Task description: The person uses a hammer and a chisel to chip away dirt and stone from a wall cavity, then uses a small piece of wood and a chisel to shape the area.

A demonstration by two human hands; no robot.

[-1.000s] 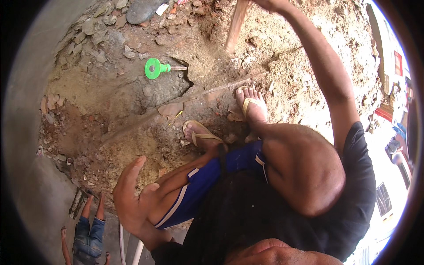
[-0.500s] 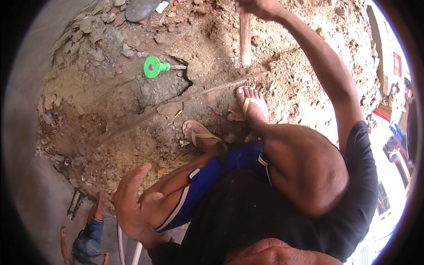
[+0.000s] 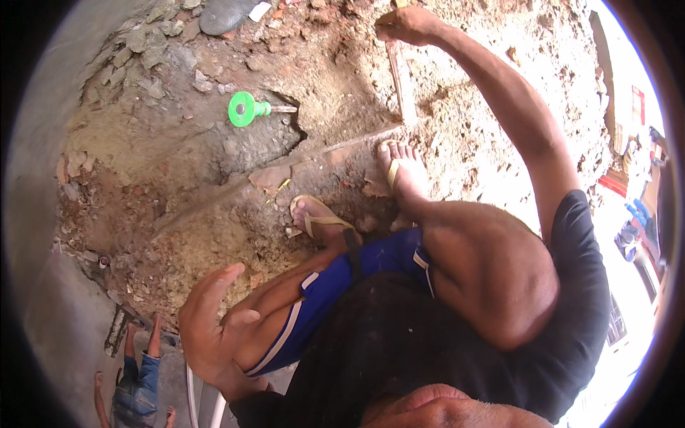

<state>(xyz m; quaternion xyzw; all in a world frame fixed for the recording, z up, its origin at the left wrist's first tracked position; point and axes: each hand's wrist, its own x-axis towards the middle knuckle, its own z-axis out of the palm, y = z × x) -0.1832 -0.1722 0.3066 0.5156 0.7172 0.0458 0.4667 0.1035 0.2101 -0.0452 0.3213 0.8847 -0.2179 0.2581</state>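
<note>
My right hand (image 3: 410,27) is closed round the upper end of a pale wooden handle (image 3: 402,82). The handle slants down toward the broken ground ahead of my right foot, and whatever lies beyond my fist is hard to make out. My left hand (image 3: 212,324) is open and empty beside my left leg, thumb and fingers apart. A chisel with a round green hand guard (image 3: 241,109) stands in a hollow of the dug earth, its shaft (image 3: 284,109) reaching to the hollow's dark edge. Neither hand touches it.
Loose rubble and stones (image 3: 146,46) lie at the far left, near a grey rounded stone (image 3: 220,16). A ridge (image 3: 321,153) crosses the ground before my sandalled feet. Another person in blue shorts (image 3: 139,381) is at the lower left, near white pipes (image 3: 217,410).
My right hand has come slightly nearer with the wooden handle, whose lower end has shifted nearer and right. The other person's legs have moved. My left hand stays much the same.
</note>
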